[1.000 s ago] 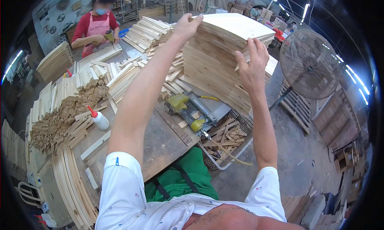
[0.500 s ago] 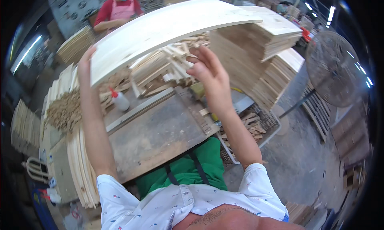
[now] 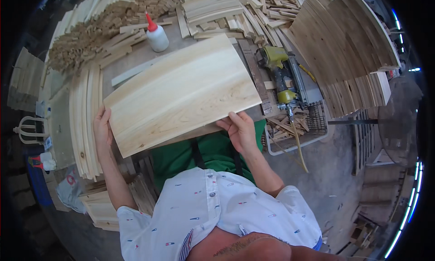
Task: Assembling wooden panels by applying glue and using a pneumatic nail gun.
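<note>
fingertips of right hand [image 3: 240, 130] hidden under wooden board [image 3: 181, 93], plank stack [image 3: 349, 43] cut off

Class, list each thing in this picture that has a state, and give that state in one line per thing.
wooden board: held flat over the workbench, gripped at both ends
left hand: gripping the board's left edge
right hand: gripping the board's near right corner
glue bottle: upright, red cap on
nail gun: lying on the bench, untouched

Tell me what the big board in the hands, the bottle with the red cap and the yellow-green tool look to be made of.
Board: pale bare wood, seemingly unfinished; grain streaks and a darker band show.
Bottle: likely plastic, white and smooth, with a red pointed cap.
Tool: probably painted metal with dark parts; yellow-green body, black magazine. The exact material is unclear.
</note>
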`<state>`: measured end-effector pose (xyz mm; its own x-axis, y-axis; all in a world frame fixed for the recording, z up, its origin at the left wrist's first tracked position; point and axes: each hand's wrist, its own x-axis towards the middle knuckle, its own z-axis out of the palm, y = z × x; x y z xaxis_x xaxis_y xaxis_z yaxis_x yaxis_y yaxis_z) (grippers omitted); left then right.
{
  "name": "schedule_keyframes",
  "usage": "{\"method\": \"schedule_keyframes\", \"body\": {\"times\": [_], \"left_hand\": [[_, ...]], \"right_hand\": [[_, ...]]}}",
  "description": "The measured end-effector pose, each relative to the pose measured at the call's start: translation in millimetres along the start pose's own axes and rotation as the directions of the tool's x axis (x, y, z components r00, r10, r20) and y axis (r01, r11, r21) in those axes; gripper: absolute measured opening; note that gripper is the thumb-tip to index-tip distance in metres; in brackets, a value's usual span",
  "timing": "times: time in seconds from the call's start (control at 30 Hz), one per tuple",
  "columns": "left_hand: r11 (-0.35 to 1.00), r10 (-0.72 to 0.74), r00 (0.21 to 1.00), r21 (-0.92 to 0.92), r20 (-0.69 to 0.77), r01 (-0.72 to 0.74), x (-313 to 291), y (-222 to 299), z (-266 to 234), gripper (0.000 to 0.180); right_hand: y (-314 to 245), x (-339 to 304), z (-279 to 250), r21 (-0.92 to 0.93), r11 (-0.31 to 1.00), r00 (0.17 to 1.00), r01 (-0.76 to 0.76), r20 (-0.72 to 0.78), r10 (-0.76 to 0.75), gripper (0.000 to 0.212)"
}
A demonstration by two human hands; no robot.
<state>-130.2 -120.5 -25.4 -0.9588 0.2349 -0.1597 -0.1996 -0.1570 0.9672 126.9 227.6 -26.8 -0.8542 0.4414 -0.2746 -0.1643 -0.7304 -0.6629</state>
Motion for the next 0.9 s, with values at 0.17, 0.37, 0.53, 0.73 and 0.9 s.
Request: {"method": "schedule_keyframes", "body": {"times": [0.17, 0.37, 0.53, 0.73, 0.9], "left_hand": [[0.912, 0.059, 0.996, 0.408, -0.060, -0.030, 10.2, -22.6, 25.0, 0.042], [0.722, 0.125, 0.988, 0.692, -0.089, -0.029, 12.0, -18.9, 49.3, 0.043], [0.519, 0.128, 0.987, 0.855, -0.096, 0.016, 1.3, -3.9, 69.2, 0.045], [0.324, 0.167, 0.985, 0.946, -0.038, -0.019, -15.8, 8.2, 99.2, 0.040], [0.174, 0.218, 0.964, 0.966, 0.152, -0.192, -41.5, -13.8, 90.2, 0.040]], "right_hand": [[9.9, -3.6, -32.8, 0.050, 0.997, 0.992, -0.059, -0.111, 0.064, 0.016], [-2.6, -7.4, -29.7, -0.001, 0.995, 0.973, -0.103, -0.208, 0.100, 0.015], [-12.9, -10.5, -19.2, -0.085, 0.980, 0.965, -0.181, -0.206, 0.160, 0.019], [-15.0, -7.6, -21.4, -0.215, 0.928, 0.938, -0.305, -0.234, 0.255, 0.027], [-19.7, -1.3, -27.5, -0.349, 0.849, 0.914, -0.398, -0.235, 0.332, 0.032]]}}
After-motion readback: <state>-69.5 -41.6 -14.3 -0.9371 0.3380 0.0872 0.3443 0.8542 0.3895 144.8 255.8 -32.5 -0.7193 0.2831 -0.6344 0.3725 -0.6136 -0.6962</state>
